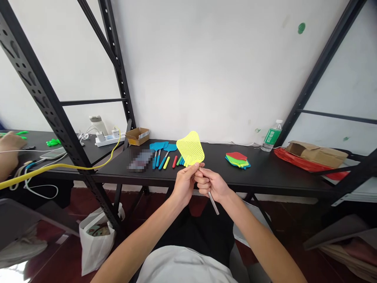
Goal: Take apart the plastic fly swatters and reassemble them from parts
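A yellow fly swatter head (191, 148), full of small holes, stands tilted above the table edge. My left hand (185, 184) is closed on its lower neck, thumb on top. Right beside it, my right hand (214, 184) has its fingers wrapped round a thin metal rod (213, 203), whose lower end sticks out below. The joint between head and rod is hidden by my fingers. Behind my hands lie blue fly swatters (159, 146), a yellow handle (166, 162) and a red handle (174, 161). To the right is a pile of colored swatter heads (236, 157).
The black table (265, 175) stands against a wall, between metal rack posts (44, 86). On it are a cardboard box (138, 136), a blurred-out flat object (140, 160), a water bottle (272, 136) and a brown paper bag (316, 153). Another person's hand (11, 143) is far left.
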